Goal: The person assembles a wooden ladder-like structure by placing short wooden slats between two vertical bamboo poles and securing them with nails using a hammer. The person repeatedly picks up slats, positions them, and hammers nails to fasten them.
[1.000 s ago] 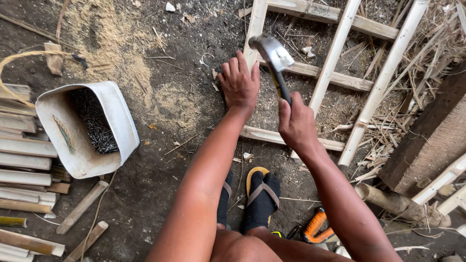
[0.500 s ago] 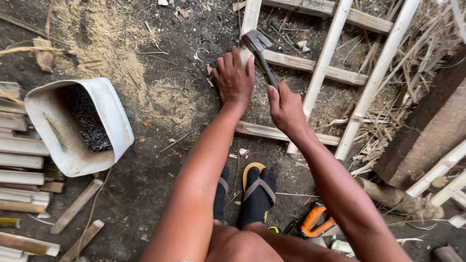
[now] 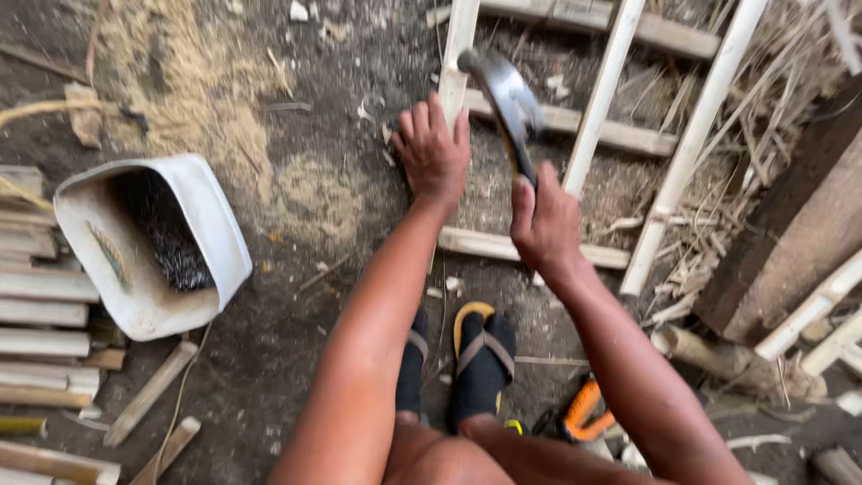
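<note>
The right hand [image 3: 544,220] is clamped on a raised hammer [image 3: 505,99], just right of the left hand [image 3: 434,154] pressed flat on the wooden slat [image 3: 456,54].

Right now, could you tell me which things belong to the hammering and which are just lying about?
In use:
right hand
hammer
left hand
bamboo frame

Lying about:
white tub of nails
cut bamboo slats
orange-handled tool
sawdust

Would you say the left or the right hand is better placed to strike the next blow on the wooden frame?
The right hand, probably. It grips the hammer, whose head is raised above the wooden frame. The left hand holds no tool; it lies spread on the frame's slat, steadying it.
</note>
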